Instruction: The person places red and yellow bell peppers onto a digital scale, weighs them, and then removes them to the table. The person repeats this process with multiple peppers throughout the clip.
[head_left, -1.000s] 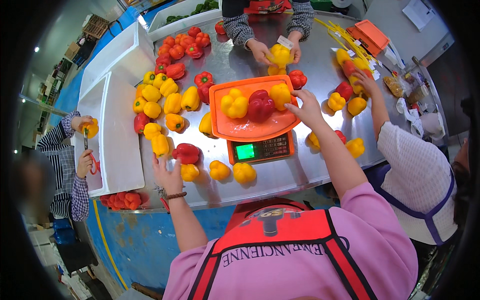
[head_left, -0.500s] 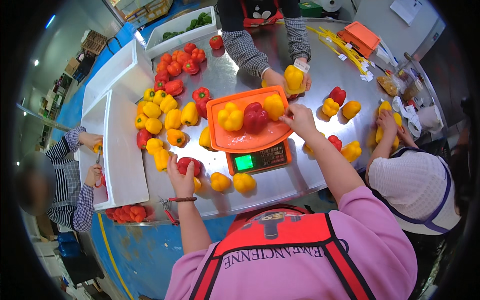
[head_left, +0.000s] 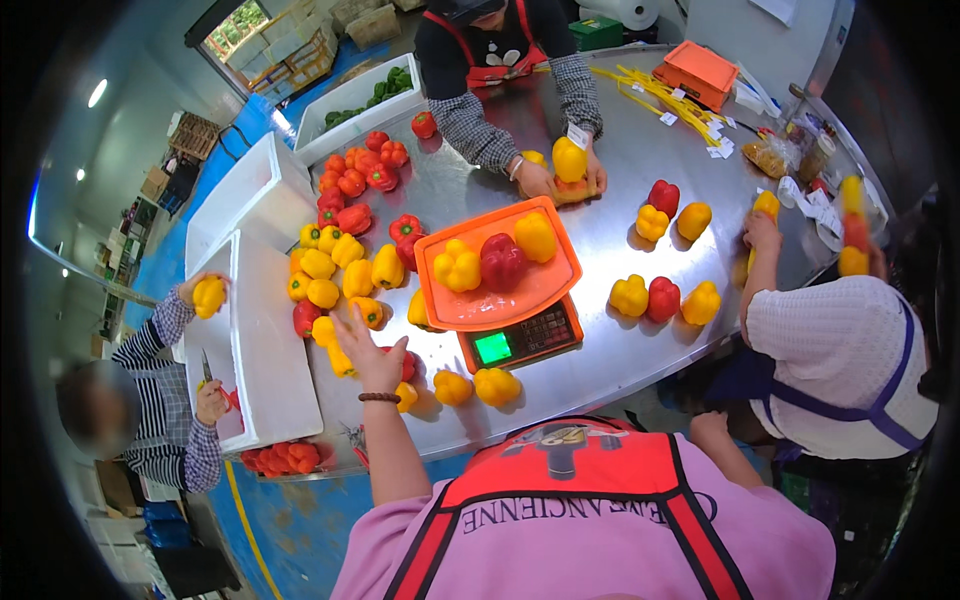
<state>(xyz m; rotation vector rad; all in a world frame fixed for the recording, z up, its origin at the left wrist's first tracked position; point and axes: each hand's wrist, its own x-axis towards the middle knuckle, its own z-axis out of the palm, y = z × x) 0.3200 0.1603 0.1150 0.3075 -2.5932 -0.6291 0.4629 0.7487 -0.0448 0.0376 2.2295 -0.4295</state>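
Observation:
My left hand (head_left: pixel 372 358), with a brown bracelet at its wrist, reaches over the near-left table with its fingers spread. Under and beside it is a red bell pepper (head_left: pixel 405 364), partly hidden by the hand; yellow bell peppers (head_left: pixel 341 358) lie by the fingertips. Down beside my body, just off the table's near edge, hangs my right hand (head_left: pixel 710 428), its fingers mostly hidden. In front of me an orange tray (head_left: pixel 500 310) rests on a scale (head_left: pixel 520 340) with a lit green display. A dark red pepper (head_left: pixel 502 262) sits in the tray between two yellow ones.
Groups of three peppers (head_left: pixel 663 300) lie on the right. Across the table a co-worker holds a pack of peppers (head_left: pixel 570 160); another handles peppers at right. A third, at left, holds a yellow pepper (head_left: pixel 209 296) and scissors (head_left: pixel 207 368) beside white foam boxes (head_left: pixel 275 350). Yellow strips (head_left: pixel 660 100) lie far right.
My right hand has left the yellow pepper in the tray and dropped beside my body. My left hand's fingers have spread. The co-worker across has lowered the pack onto the table.

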